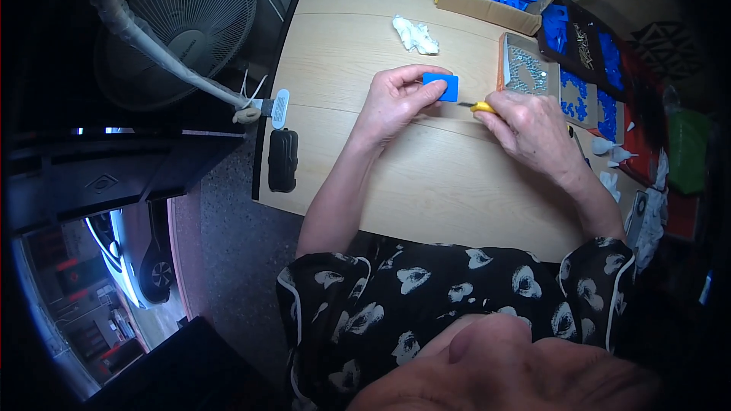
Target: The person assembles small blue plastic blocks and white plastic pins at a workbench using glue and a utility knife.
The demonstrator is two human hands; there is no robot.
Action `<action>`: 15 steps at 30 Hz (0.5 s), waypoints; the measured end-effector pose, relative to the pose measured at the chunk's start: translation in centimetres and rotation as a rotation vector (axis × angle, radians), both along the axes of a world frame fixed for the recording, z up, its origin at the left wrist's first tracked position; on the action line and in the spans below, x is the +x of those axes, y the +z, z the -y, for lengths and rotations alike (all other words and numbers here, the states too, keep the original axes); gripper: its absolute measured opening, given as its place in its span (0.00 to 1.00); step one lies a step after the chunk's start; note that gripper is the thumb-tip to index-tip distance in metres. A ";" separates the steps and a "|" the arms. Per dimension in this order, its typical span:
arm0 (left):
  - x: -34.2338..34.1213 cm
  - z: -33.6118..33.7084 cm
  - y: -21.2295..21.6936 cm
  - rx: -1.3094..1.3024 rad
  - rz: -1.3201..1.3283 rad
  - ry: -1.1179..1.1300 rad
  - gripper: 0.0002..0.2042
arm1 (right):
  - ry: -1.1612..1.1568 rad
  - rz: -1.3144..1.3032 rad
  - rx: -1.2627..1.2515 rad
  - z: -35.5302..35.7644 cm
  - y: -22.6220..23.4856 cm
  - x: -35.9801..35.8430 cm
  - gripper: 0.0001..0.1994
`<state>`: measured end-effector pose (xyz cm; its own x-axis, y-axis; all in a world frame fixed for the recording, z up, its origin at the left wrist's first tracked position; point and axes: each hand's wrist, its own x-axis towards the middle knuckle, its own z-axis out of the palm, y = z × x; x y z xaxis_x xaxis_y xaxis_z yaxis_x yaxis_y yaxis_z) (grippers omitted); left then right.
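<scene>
Counter (426, 183), pale wood, is carrying everything; the person is leaning over it from the lower edge.

Left hand (396, 99) is pinching a small blue plate (442, 86) by its left edge, thumb and fingers closed on it, holding it just above the counter, near the middle. Right hand (533, 133) is wrapped shut around a yellow-handled tool (481, 107); its thin tip is pointing at the plate's right edge, touching or nearly so, too small to tell.

Risks, as judged:
- Tip is aiming toward the left fingers; a slip off the plate edge could be jabbing them.
- The plate is being held by one edge only; a sideways push from the tool could be twisting it out of the grip.
- The right forearm is passing close to the open tray of small metal parts (525, 68); a nudge could be spilling them.

Packages and labels, largest first:
- Brown cardboard box (487, 7), far edge, standing open and heaped with blue pieces.
- Black flat carton (582, 42) with a pale emblem, right of the tray, holding more blue pieces.
- White oblong tag (280, 109), hanging at the counter's left edge above a black block (282, 160).
- Crumpled white rag (416, 34) is lying beyond the hands.
</scene>
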<state>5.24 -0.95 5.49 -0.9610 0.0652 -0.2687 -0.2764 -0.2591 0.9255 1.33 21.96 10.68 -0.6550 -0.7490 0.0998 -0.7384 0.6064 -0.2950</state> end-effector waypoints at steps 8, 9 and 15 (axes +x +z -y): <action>0.1 0.0 0.2 -0.025 0.008 -0.031 0.14 | -0.013 -0.061 -0.108 -0.1 0.1 -0.7 0.12; 0.1 0.0 0.1 -0.010 0.008 -0.031 0.14 | -0.018 -0.063 -0.107 -0.1 0.2 -0.6 0.12; 0.2 -0.1 0.3 -0.014 -0.017 -0.037 0.13 | -0.066 0.047 -0.016 0.0 0.3 -0.7 0.10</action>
<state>5.40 -0.86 5.81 -0.9623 0.0977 -0.2538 -0.2701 -0.2360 0.9334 0.65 21.94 10.95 -0.7075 -0.7023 0.0794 -0.6819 0.6487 -0.3380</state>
